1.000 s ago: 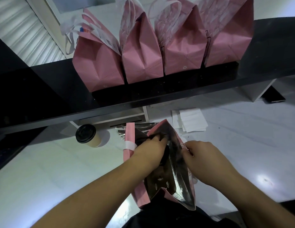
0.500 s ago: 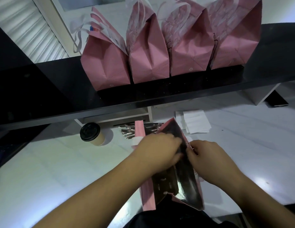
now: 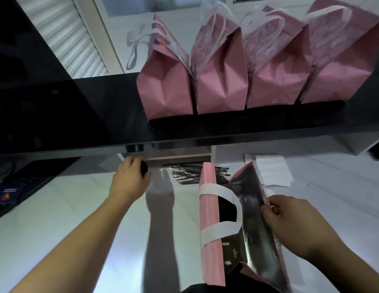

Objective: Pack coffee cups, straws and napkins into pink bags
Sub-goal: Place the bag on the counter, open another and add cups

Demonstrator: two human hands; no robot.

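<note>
A pink paper bag with a shiny foil lining and flat white handles is standing open on the glossy white bench. The right hand is pinching its right edge. Well apart, the left hand is curling over the black-lidded coffee cup. Thin wrapped straws are lying between them.

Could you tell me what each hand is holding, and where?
Left hand grips the coffee cup from above; right hand pinches the open pink bag rim.
</note>
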